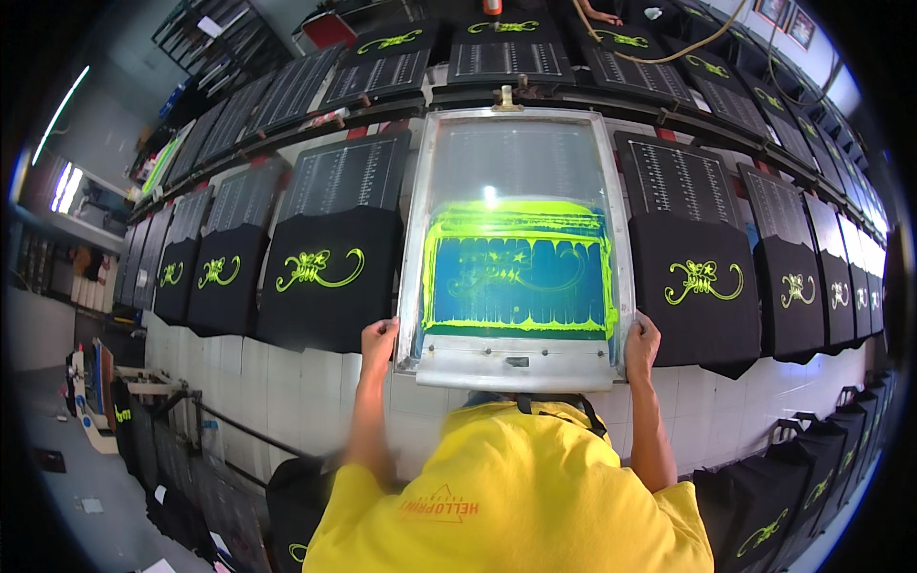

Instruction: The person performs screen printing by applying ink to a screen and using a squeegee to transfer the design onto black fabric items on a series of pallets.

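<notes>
In front of me is a screen printing frame (619, 224) with silver metal sides. Neon yellow ink (516, 212) lies in a thick band across the middle of its blue-green mesh (516, 306), where a curling star design shows faintly. A wide metal bar (478, 368) runs along the near edge. My left hand (379, 341) is closed at the frame's near left corner, and my right hand (642, 346) is closed at the near right one. What lies beneath the frame is mostly hidden.
Black T-shirts with neon designs lie on boards to the left (330, 272) and right (699, 282). A metal rail (382, 113) runs behind, with a clamp (506, 95) at the frame's far edge. More shirted boards stand beyond it, where another person's hand (604, 15) shows.
</notes>
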The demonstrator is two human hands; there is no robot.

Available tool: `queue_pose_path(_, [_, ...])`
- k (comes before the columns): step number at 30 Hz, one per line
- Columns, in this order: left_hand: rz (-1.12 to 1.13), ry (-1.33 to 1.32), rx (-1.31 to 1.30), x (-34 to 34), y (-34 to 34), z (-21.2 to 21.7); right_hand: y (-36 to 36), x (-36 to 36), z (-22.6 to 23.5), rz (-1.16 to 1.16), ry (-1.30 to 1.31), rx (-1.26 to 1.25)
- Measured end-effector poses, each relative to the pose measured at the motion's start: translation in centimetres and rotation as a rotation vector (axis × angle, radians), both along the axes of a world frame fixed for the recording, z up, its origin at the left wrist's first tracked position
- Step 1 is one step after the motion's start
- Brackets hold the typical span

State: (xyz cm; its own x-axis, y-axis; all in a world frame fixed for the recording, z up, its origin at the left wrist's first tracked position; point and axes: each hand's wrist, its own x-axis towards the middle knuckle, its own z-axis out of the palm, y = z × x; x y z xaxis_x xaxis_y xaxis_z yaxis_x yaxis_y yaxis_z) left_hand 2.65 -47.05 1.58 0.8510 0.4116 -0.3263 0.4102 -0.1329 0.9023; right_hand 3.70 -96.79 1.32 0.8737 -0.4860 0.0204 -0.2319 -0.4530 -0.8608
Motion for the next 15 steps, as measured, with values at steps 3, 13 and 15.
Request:
queue_pose_path(3, [0.077, -0.099, 0.053, -0.4, -1.4, -0.1, -0.9, -0.4, -0.2, 0.003, -0.021, 0.02])
queue_pose_path(13, [0.064, -0.117, 0.102, -3.6, -7.7, 1.7, -8.0, -2.4, 1.7, -0.041, -0.055, 0.039])
queue_pose_path(15, [0.067, -0.122, 0.106, -3.5, -12.0, 2.4, -12.0, -2.5, 1.3, -0.042, -0.087, 0.004])
